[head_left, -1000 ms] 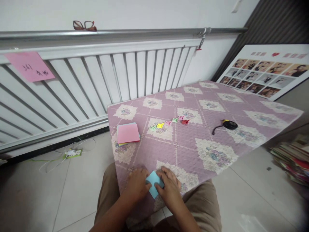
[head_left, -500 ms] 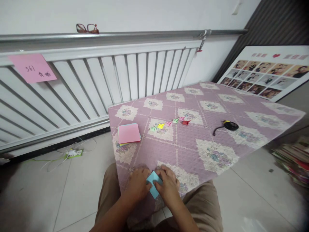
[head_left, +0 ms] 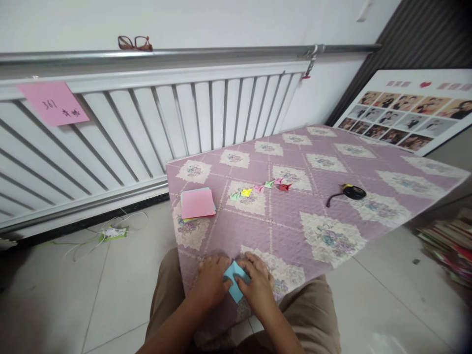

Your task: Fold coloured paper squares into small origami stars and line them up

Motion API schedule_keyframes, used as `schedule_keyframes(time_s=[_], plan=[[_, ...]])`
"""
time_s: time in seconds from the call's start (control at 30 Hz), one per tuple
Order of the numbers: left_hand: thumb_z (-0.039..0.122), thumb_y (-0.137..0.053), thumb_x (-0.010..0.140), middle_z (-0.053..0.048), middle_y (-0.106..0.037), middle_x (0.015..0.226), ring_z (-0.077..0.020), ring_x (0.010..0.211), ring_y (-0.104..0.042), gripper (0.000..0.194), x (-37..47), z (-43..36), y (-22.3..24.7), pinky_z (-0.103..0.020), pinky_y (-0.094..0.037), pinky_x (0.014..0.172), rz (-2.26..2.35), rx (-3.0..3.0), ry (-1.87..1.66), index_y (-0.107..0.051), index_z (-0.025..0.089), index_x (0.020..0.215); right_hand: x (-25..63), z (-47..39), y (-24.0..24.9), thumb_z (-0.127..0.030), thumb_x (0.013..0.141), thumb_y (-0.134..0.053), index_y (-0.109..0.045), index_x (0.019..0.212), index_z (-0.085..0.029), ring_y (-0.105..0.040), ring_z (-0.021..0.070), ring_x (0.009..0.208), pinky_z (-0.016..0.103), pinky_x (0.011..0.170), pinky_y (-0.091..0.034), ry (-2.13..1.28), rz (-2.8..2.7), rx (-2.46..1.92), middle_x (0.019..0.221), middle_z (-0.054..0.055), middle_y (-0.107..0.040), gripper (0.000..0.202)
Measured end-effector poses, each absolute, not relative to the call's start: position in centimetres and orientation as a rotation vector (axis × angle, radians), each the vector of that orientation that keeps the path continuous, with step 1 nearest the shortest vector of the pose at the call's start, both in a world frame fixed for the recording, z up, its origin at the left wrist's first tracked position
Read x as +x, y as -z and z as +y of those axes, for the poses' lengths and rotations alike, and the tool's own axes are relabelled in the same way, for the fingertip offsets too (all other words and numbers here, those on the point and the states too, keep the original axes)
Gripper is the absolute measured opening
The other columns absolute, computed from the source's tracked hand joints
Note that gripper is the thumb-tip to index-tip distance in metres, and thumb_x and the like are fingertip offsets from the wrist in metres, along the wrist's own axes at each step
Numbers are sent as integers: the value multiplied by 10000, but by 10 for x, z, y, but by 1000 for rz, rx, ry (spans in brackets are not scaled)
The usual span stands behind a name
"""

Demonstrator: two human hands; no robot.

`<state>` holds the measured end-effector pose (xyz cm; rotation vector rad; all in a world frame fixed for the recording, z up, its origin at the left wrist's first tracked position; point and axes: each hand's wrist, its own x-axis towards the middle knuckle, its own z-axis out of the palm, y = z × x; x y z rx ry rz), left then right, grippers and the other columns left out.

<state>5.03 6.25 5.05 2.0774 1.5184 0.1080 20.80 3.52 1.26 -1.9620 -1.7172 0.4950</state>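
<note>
We found the blue paper [head_left: 236,291] at the near end of the cloth-covered table [head_left: 287,226], set cornerwise between the two hands. The grip of the left hand [head_left: 212,280] was closed on its left side and that of the right hand [head_left: 258,281] on its right, each thumb on the upper face; what the fingertips did underneath we could not see. In our judgement it was held from both sides to keep it steady and square. Whether it touched the table we could not establish.

Beyond the left hand lay a stack of coloured paper [head_left: 198,203], topped with pink, presumably placed within easy reach. Six small folded paper pieces [head_left: 258,189] ran in a loose row further off, apparently set apart against crushing. A black object [head_left: 354,192] with a cord-like tail lay well to the right. A radiator [head_left: 201,113] bounded the far side. None of these obstructed the hands.
</note>
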Motion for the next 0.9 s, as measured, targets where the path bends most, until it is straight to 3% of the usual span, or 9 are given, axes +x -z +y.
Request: schedule_keyframes(time_s=[0.27, 0.5, 0.9], plan=[[271, -545, 783, -37, -565, 1177, -259, 1083, -475, 389, 48, 61, -47, -390, -320, 912, 1490, 2084, -156, -520, 265, 1171, 212, 32, -10, -238, 727, -596, -678, 977, -328, -456, 314, 1237, 520, 935, -344, -474, -1724, -1883, 1276, 32, -574, 278], [239, -548, 784, -26, -566, 1167, -250, 1081, -474, 385, 47, 59, -45, -393, -306, 925, 1494, 2076, -192, -520, 277, 1165, 211, 36, -17, -243, 739, -589, -634, 749, -254, -447, 297, 1235, 505, 944, -312, -535, -1676, -1906, 1263, 35, -584, 48], [266, -559, 824, -20, -569, 1115, -224, 1062, -477, 232, 46, 63, -48, -363, -296, 896, 1425, 2165, -109, -552, 252, 1056, 224, 32, -12, -176, 760, -578, -636, 777, -243, -412, 287, 1268, 493, 951, -295, -470, -1909, -1802, 1323, 55, -545, 90]])
